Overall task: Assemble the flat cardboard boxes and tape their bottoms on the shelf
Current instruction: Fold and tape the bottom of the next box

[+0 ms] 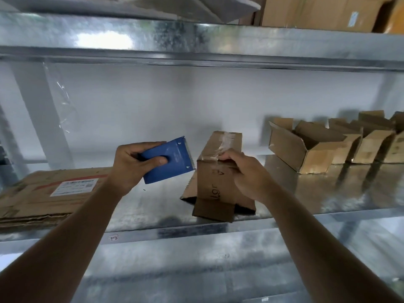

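A small cardboard box (215,182) stands upside down on the metal shelf (153,206), its taped bottom facing up and its loose flaps splayed below. Clear tape (225,142) runs along the top seam and down the near side. My right hand (247,173) holds the box's upper near edge, fingertips on the tape end. My left hand (133,165) grips a blue tape dispenser (168,162) just left of the box, its toothed edge pointing toward the box. A stack of flat cardboard boxes (43,193) lies on the shelf at the left.
Several assembled open boxes (306,147) stand in a row at the right back of the shelf. An upper shelf beam (196,55) runs overhead, with large cartons (323,12) above it. A lower shelf surface (196,270) shows beneath my arms.
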